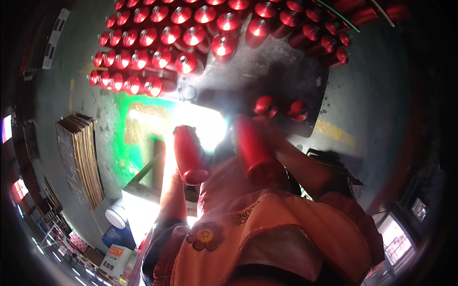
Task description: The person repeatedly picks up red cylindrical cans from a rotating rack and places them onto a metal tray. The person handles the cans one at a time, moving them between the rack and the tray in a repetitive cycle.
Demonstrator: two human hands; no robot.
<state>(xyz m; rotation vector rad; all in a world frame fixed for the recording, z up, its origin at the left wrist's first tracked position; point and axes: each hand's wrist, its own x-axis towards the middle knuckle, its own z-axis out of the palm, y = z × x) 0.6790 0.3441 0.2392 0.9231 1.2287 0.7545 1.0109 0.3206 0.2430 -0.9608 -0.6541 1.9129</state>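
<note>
Two red metal cylinders, with their broad ends toward me, are held side by side in front of my apron. My left hand (171, 148) grips the left cylinder (190, 155); glare washes out most of its fingers. The right cylinder (253, 150) is in my right hand (268, 132), which is closed around its far part and partly blurred in shadow. Just beyond my right hand, two more red cylinders (298, 111) with metal necks stand on the dark tabletop (267, 66).
Rows of red cylinders (170, 34) fill the far and left parts of the table. Very bright light falls on a green-edged surface (126, 157) at left. A stack of flat cardboard (81, 159) stands farther left, with a white bucket (117, 213) below it.
</note>
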